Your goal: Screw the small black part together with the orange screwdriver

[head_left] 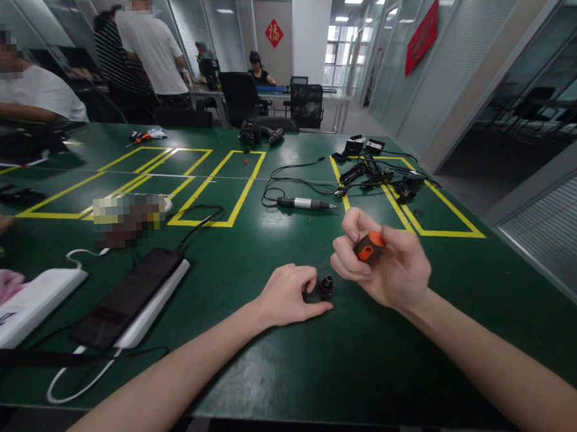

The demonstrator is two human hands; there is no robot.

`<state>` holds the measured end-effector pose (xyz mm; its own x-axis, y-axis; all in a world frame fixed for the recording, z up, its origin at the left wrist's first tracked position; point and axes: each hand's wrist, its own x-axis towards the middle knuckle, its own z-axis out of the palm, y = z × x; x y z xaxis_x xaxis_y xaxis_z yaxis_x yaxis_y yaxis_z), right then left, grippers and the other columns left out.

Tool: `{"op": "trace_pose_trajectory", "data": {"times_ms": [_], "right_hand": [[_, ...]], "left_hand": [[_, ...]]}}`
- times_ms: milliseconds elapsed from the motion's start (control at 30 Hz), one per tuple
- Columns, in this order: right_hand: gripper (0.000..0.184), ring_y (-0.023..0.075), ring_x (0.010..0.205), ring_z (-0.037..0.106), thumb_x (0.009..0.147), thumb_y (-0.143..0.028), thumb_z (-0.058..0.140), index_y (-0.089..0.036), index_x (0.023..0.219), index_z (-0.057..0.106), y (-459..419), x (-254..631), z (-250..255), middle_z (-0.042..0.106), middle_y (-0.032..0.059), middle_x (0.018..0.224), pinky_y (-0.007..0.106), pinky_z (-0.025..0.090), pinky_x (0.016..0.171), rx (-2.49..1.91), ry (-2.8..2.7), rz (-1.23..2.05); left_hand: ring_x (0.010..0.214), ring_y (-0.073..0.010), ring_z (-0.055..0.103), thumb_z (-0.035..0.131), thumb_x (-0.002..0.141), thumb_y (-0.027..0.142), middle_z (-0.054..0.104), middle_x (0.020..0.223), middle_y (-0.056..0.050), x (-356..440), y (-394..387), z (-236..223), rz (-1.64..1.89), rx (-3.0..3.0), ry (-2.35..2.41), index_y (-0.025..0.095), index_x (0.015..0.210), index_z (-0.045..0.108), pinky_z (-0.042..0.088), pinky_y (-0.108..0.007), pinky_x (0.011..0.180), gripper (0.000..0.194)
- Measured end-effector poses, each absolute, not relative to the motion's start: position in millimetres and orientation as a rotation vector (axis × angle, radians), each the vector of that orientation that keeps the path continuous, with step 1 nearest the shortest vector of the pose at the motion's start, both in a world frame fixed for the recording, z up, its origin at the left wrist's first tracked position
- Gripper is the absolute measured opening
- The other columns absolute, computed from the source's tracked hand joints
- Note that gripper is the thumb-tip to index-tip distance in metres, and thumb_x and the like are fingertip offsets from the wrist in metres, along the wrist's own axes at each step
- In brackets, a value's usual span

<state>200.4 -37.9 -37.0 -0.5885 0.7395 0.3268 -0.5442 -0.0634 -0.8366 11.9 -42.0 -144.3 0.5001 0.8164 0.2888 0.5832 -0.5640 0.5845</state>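
My left hand [287, 293] rests on the green table [257, 359], its thumb and curled index finger closed about a small black cylindrical part [326, 287]. That part stands upright, with a narrower neck on top. Raised just to the right of it, my right hand [392, 262] is wrapped round a screwdriver [370, 245] with an orange and dark grey handle. The butt of the handle faces me; no shaft can be seen. Beyond both hands lies a pen-shaped electric screwdriver [303, 203], black and silver, with its cord.
Black parts and cables [378, 172] lie jumbled at the back right, among yellow tape lines. To my left are a dark phone [128, 295] and a white power strip [32, 307] with cables. A coiled black cord [250, 133] sits farther back. Another person [35, 94] sits at the far left.
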Motion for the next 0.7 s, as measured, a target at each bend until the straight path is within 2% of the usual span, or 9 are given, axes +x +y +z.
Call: {"op": "trace_pose_trajectory", "data": {"times_ms": [67, 133, 200, 267, 367, 500, 600, 633, 700], "right_hand": [[0.026, 0.0107, 0.046, 0.033, 0.097, -0.045, 0.06, -0.022, 0.086, 0.057, -38, 200, -37, 0.05, -0.0047, 0.06, 0.025, 0.027, 0.047, -0.234, -1.34, 1.745], [0.034, 0.012, 0.049, 0.041, 0.101, -0.044, 0.055, -0.02, 0.077, 0.06, -38, 200, -37, 0.054, -0.0006, 0.065, 0.027, 0.03, 0.049, -0.273, -1.375, 1.687], [0.052, 0.0121, 0.049, 0.038, 0.104, -0.049, 0.048, -0.019, 0.063, 0.058, -38, 200, -36, 0.047, -0.0008, 0.058, 0.028, 0.028, 0.048, -0.313, -1.379, 1.695], [0.058, 0.0104, 0.044, 0.027, 0.104, -0.055, 0.044, -0.019, 0.061, 0.056, -38, 200, -35, 0.034, -0.0052, 0.05, 0.027, 0.023, 0.045, -0.307, -1.348, 1.756], [0.041, 0.0089, 0.041, 0.018, 0.098, -0.057, 0.053, -0.021, 0.077, 0.057, -38, 202, -35, 0.03, -0.0099, 0.048, 0.024, 0.02, 0.043, -0.223, -1.301, 1.806], [0.021, 0.0098, 0.043, 0.033, 0.095, -0.04, 0.061, -0.022, 0.085, 0.055, -37, 201, -35, 0.05, -0.0057, 0.058, 0.023, 0.027, 0.045, -0.23, -1.322, 1.756], [0.036, 0.0107, 0.045, 0.045, 0.1, -0.043, 0.056, -0.018, 0.074, 0.062, -37, 199, -36, 0.056, -0.0004, 0.065, 0.025, 0.032, 0.044, -0.286, -1.369, 1.67], [0.044, 0.0101, 0.044, 0.044, 0.101, -0.046, 0.054, -0.017, 0.068, 0.063, -38, 199, -36, 0.053, -0.0007, 0.061, 0.025, 0.03, 0.042, -0.301, -1.371, 1.66], [0.055, 0.0079, 0.038, 0.032, 0.103, -0.051, 0.049, -0.017, 0.061, 0.061, -39, 199, -37, 0.04, -0.0045, 0.051, 0.023, 0.023, 0.039, -0.308, -1.345, 1.683]], "left_hand": [[0.051, -0.0089, 0.039, 0.078, 0.079, 0.06, 0.043, 0.054, 0.007, 6, -39, -143, 0.748, 2.401, 1.1, 0.019, 0.06, 0.041, 0.025, -0.027, 0.055, 0.058], [0.05, -0.0082, 0.038, 0.073, 0.082, 0.062, 0.04, 0.053, 0.007, -3, -35, -140, 0.824, 2.446, 1.062, 0.019, 0.058, 0.039, 0.024, -0.028, 0.054, 0.06], [0.049, -0.0077, 0.037, 0.072, 0.083, 0.061, 0.037, 0.051, 0.007, -10, -31, -137, 0.863, 2.49, 1.04, 0.019, 0.056, 0.037, 0.024, -0.027, 0.054, 0.06], [0.048, -0.0072, 0.036, 0.072, 0.082, 0.062, 0.035, 0.05, 0.007, -16, -27, -136, 0.843, 2.517, 1.035, 0.019, 0.056, 0.036, 0.023, -0.027, 0.054, 0.062], [0.046, -0.0071, 0.036, 0.072, 0.08, 0.07, 0.037, 0.049, 0.008, -17, -25, -137, 0.786, 2.537, 1.038, 0.019, 0.058, 0.042, 0.022, -0.027, 0.053, 0.064], [0.045, -0.0075, 0.039, 0.071, 0.079, 0.075, 0.041, 0.049, 0.008, -13, -27, -139, 0.765, 2.559, 1.03, 0.019, 0.063, 0.048, 0.023, -0.026, 0.053, 0.063], [0.047, -0.0089, 0.045, 0.071, 0.078, 0.076, 0.046, 0.049, 0.007, -17, -27, -135, 0.807, 2.597, 1.026, 0.019, 0.066, 0.053, 0.027, -0.026, 0.053, 0.061], [0.047, -0.0095, 0.047, 0.071, 0.078, 0.076, 0.047, 0.05, 0.007, -20, -26, -133, 0.846, 2.615, 1.036, 0.02, 0.068, 0.055, 0.028, -0.026, 0.054, 0.06], [0.047, -0.0097, 0.045, 0.07, 0.077, 0.077, 0.047, 0.05, 0.006, -30, -22, -129, 0.983, 2.653, 1.102, 0.02, 0.07, 0.057, 0.029, -0.027, 0.053, 0.059]]}}
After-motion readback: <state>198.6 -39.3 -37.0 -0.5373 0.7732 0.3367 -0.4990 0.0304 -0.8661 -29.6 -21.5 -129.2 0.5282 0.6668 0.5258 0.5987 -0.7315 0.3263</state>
